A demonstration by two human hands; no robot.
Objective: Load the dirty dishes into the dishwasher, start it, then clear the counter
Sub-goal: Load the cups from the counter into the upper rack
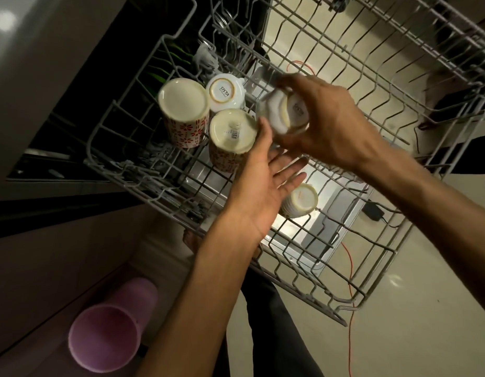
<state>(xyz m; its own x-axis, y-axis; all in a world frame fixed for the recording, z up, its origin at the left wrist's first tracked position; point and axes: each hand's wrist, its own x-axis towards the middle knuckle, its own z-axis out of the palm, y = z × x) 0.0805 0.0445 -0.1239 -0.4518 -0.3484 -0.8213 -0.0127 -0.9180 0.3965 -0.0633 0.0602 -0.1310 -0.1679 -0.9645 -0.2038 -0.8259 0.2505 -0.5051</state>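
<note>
The grey wire upper rack point(371, 85) of the dishwasher is pulled out under me. Upside down in it stand two red-patterned mugs point(182, 104) point(231, 131), a white cup point(225, 91) marked SISTA and a ribbed white cup point(301, 201) nearer me. My right hand point(325, 123) is shut on another white cup point(287, 112), blurred and bottom-up, held over the rack beside the mugs. My left hand point(263, 186) is open, palm up, fingers spread just below that cup, its thumb touching the nearer patterned mug.
A pink plastic bin point(108, 333) stands on the floor at lower left by the cabinet front. The open dishwasher door point(317, 229) lies beneath the rack. An orange cable point(350, 308) and a black adapter point(373, 210) lie on the cream floor at right.
</note>
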